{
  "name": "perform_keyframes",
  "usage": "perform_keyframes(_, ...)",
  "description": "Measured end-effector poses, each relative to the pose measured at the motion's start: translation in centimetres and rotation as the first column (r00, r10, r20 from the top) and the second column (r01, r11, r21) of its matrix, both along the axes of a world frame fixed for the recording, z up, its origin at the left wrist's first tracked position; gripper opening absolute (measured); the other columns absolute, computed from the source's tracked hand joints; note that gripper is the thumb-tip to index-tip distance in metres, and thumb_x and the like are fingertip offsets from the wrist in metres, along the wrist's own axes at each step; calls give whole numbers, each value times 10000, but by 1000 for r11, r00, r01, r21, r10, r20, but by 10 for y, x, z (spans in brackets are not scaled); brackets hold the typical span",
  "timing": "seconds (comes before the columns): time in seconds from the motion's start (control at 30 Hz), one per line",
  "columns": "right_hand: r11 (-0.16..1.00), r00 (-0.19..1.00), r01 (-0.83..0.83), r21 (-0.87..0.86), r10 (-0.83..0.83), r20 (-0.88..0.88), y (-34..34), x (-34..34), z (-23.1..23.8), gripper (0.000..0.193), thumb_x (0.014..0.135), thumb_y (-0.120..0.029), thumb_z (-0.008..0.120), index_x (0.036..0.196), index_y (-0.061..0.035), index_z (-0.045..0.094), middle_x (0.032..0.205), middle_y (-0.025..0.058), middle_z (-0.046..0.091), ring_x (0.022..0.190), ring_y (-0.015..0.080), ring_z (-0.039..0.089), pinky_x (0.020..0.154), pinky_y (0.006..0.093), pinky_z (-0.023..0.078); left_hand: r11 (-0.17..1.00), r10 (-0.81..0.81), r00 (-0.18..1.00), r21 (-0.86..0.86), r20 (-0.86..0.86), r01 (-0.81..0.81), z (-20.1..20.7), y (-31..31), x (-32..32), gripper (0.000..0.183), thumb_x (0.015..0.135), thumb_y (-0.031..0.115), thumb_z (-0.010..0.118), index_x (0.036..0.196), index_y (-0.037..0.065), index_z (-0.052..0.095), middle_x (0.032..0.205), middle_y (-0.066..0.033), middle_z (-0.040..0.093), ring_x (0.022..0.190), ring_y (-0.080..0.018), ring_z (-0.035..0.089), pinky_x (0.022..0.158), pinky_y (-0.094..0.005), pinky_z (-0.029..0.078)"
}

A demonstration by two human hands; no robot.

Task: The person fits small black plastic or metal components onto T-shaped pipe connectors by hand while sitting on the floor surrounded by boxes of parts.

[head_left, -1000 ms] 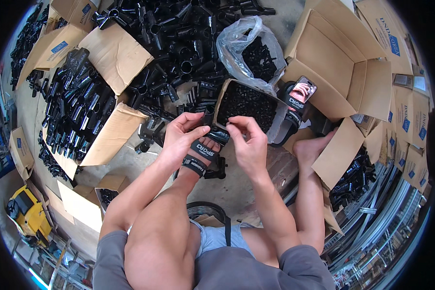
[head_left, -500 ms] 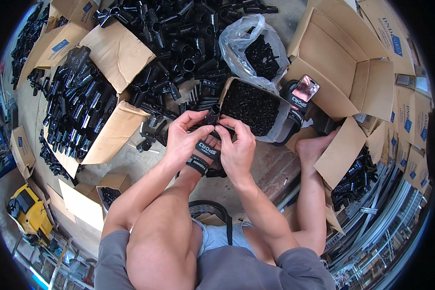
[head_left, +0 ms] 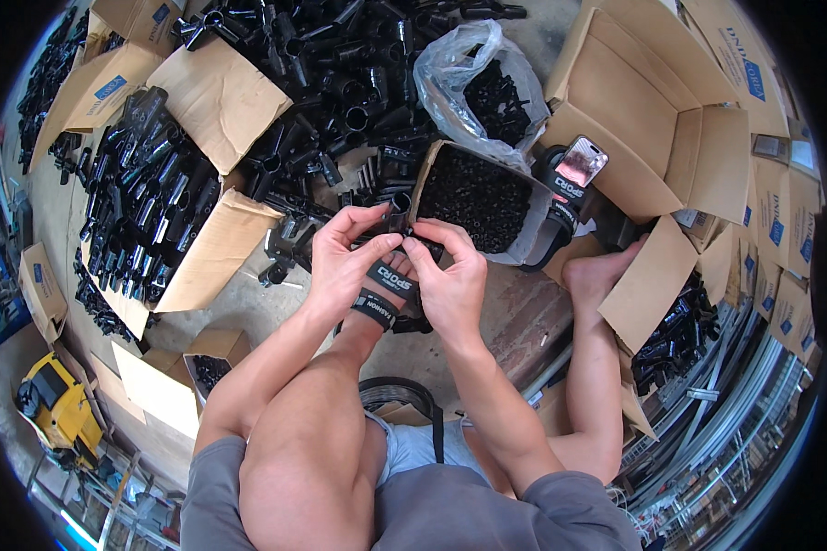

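Note:
Between my two hands is a short black pipe fitting (head_left: 397, 217), its round open end facing up and away. My left hand (head_left: 347, 262) is closed around it, fingers and thumb on its left side. The thumb and forefinger of my right hand (head_left: 452, 275) pinch together at its near right end. Whatever small piece may lie in that pinch is hidden by the fingertips. Just beyond my right hand stands an open carton (head_left: 527, 237) filled with small black parts (head_left: 476, 197). Below both hands is my foot in a black strapped sandal (head_left: 377, 310).
Black pipe fittings (head_left: 345, 92) lie heaped at the back. A clear plastic bag (head_left: 439, 78) holds more small black parts. A phone (head_left: 582, 163) rests on another sandal (head_left: 560, 197). Open cartons stand left (head_left: 213, 248) and right (head_left: 606, 147); metal tubing (head_left: 708, 441) lies lower right.
The pipe fitting has tilted slightly, so its open end shows more. My hands have shifted very little and keep the same hold.

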State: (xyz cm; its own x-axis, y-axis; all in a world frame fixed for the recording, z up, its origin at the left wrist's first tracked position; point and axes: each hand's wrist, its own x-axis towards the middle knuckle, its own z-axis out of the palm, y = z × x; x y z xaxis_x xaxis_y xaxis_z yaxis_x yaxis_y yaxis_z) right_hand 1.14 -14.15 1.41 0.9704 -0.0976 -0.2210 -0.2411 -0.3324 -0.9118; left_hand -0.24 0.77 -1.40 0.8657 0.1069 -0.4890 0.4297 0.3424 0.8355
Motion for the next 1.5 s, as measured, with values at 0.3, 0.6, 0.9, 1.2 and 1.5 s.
perform_keyframes(0.3,996,995,31,-80,-23,93,13,2,16,155,867,-65,758,1013,-21,729,1118,144,707,1017,303,672,858,391,542,1000,12,999,11,43,-13,11,1,3,360,840,-93,769,1171,-10,654,1211,-105,698,1131,-135,643,984,-289,542)
perform_keyframes(0.6,958,965,-29,-286,101,241,8,2,15,154,886,-113,742,1018,-32,739,1164,163,692,1082,341,638,935,430,523,987,-4,999,161,42,-2,14,3,2,371,818,-42,807,1157,-49,657,1218,-142,701,1131,-180,655,1009,-325,520)
perform_keyframes(0.9,984,972,98,-150,-63,226,6,-2,10,122,955,-103,653,1027,-4,648,1090,174,674,1049,370,630,928,442,501,997,47,996,62,79,-52,22,-23,6,335,785,-81,787,1089,-24,657,1155,-100,696,1115,-152,635,991,-308,522)
perform_keyframes(1.2,999,973,37,-4,-35,229,21,-8,14,204,904,-71,680,1081,6,615,1121,198,642,1066,369,624,937,436,508,990,91,988,98,128,-104,29,-8,2,329,819,-57,797,1129,-35,690,1133,-111,731,1039,-142,673,931,-297,551)
perform_keyframes(1.5,990,977,133,53,-140,160,27,-8,12,201,936,-125,673,1097,-12,629,1066,170,660,1001,340,659,883,417,527,990,112,986,77,125,-122,26,-4,-1,317,839,-18,808,1136,-33,696,1145,-113,738,1047,-137,679,955,-297,544)
